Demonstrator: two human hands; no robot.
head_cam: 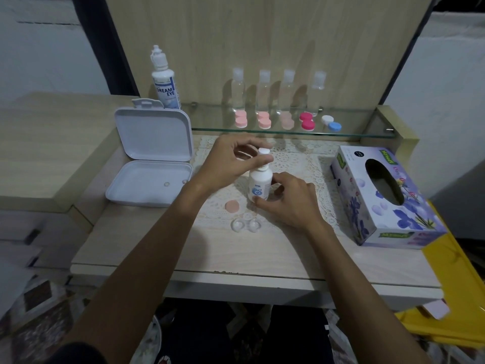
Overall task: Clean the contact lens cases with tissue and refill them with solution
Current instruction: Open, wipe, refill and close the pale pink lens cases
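A person's two bare forearms reach over a pale wooden table (157,248) onto a cream lace mat (296,164). The right hand (288,203) wraps its curled fingers round the body of a small white plastic solution bottle (259,185), holding it upright and steady. The left hand (231,161) pinches the bottle's white cap (263,151) between thumb and fingertips — likely to twist it, though opening or closing cannot be told. Just in front of the bottle lies an uncapped clear double-well contact lens case (244,225), with one round peach lid (232,206) beside it, close at hand for filling. To the right sits a floral cardboard tissue box (409,222). On the glass shelf (210,122) behind, more capped cases wait in a row.
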